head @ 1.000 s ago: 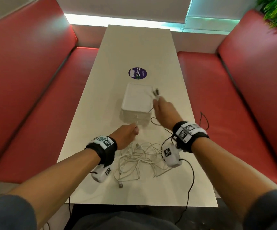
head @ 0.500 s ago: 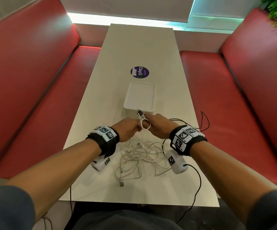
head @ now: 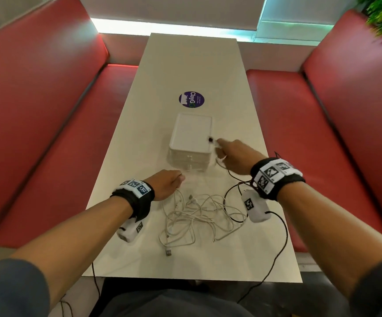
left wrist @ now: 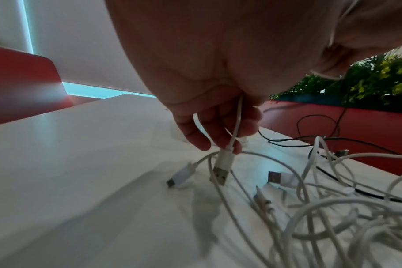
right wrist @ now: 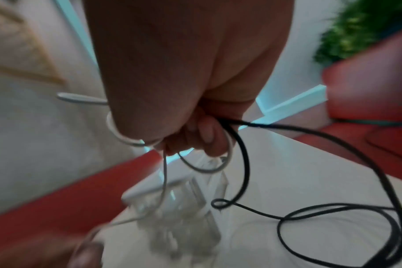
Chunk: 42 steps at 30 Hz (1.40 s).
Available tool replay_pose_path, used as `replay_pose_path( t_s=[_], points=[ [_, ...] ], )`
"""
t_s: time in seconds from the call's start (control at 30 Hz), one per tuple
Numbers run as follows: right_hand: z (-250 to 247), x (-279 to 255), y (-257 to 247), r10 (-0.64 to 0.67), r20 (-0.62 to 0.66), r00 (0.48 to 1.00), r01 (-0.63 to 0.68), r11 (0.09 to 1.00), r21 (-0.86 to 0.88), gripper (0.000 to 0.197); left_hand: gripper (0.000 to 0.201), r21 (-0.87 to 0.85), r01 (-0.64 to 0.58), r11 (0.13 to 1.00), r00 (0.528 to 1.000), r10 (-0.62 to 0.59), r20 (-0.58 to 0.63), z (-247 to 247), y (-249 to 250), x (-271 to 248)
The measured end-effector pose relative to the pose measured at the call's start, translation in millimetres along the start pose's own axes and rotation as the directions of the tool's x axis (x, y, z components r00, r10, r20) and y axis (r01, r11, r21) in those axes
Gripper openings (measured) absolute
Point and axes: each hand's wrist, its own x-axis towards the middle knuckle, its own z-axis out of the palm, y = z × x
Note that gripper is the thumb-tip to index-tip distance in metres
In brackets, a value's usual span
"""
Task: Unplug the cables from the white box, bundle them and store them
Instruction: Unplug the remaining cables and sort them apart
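One long pale table [head: 192,65] carries the white box [head: 191,136] at its middle, its contents not discernible; white cables [head: 199,216] lie tangled nearer; right hand [head: 235,154] beside the box clutches a looped cable; left hand [head: 166,184] fingers [left wrist: 218,134] curl round a cable whose USB plug [left wrist: 221,168] dangles.

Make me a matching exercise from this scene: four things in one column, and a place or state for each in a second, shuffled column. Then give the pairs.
Things
1. white box
2. round sticker
3. left hand
4. loose white cables

Places or states
A. in a tangled heap on the table, between the forearms
B. grips a white cable with a USB plug dangling below it
C. stuck flat on the table beyond the box
D. stands at mid-table, beside the right hand

Pairs: 1-D, 2-C, 3-B, 4-A
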Motion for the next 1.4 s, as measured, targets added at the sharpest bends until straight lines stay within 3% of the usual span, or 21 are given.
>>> replay_pose_path(
  t_s=[0.07,0.13,0.27,0.4,0.5,0.57,0.67,0.83,0.9,1.0,1.13,1.27,1.33,1.4],
  points=[
    [16.3,-0.7,-14.1,-0.049,0.145,0.988,0.058,0.997,-0.059,0.010,0.038,0.010,-0.025,1.000,0.999,0.025,-0.024,-3.5,10.8,1.0],
    [32.3,0.2,-27.6,-0.099,0.193,0.976,0.111,0.993,-0.051,0.012,0.033,0.002,-0.077,0.997,0.996,0.077,-0.049,-8.5,23.6,4.3],
    [41.5,2.2,-34.6,-0.105,0.146,0.984,0.110,0.994,-0.023,0.019,0.022,-0.003,-0.126,0.992,0.991,0.126,-0.055,-14.8,31.7,6.8],
    [38.3,-1.4,-33.6,-0.120,0.054,0.991,0.119,0.993,0.022,0.046,0.023,-0.058,-0.133,0.989,0.991,0.131,-0.032,-13.9,31.2,7.5],
    [33.3,-0.9,-31.5,-0.105,0.109,0.988,0.098,0.993,0.073,0.022,0.023,-0.104,-0.142,0.984,0.989,0.138,-0.048,-9.3,29.6,9.3],
    [27.5,0.4,-27.2,-0.041,0.146,0.988,0.040,0.999,0.005,0.020,0.023,-0.143,-0.150,0.978,0.986,0.137,-0.097,-6.8,28.7,10.0],
    [8.9,-0.3,-16.1,0.108,0.189,0.976,-0.062,0.971,-0.233,0.020,0.023,-0.138,-0.110,0.984,0.987,0.091,-0.133,-2.9,22.3,10.0],
    [-20.9,-9.6,26.1,0.366,0.159,0.917,-0.202,0.770,-0.606,0.024,0.039,0.053,0.006,0.999,1.000,-0.006,-0.009,-0.9,-2.2,10.5],
    [-24.4,-10.4,34.7,0.424,0.118,0.898,-0.279,0.756,-0.593,0.035,0.037,0.122,0.048,0.991,0.998,-0.054,0.042,0.9,-8.3,9.3],
    [-31.8,-6.3,24.1,0.515,0.232,0.826,-0.377,0.808,-0.452,0.069,0.044,0.158,0.079,0.984,0.991,-0.095,0.098,4.0,-11.9,8.9],
    [-26.0,3.6,12.6,0.487,0.227,0.844,-0.380,0.840,-0.388,0.057,0.048,0.186,0.050,0.981,0.991,-0.072,0.114,4.9,-11.6,10.4],
    [-15.2,7.3,6.5,0.429,0.209,0.879,-0.375,0.892,-0.252,0.029,0.015,0.244,-0.031,0.969,0.998,0.046,-0.054,4.6,-8.7,4.9],
    [-6.9,7.2,4.6,0.391,0.236,0.889,-0.333,0.909,-0.251,0.012,0.009,0.318,-0.034,0.948,0.999,0.024,0.035,5.3,-2.5,1.6],
    [3.2,7.4,3.1,0.358,0.273,0.893,-0.295,0.923,-0.245,0.009,0.016,0.381,-0.019,0.924,0.990,-0.036,0.136,9.4,3.7,-0.6]
  ],
)
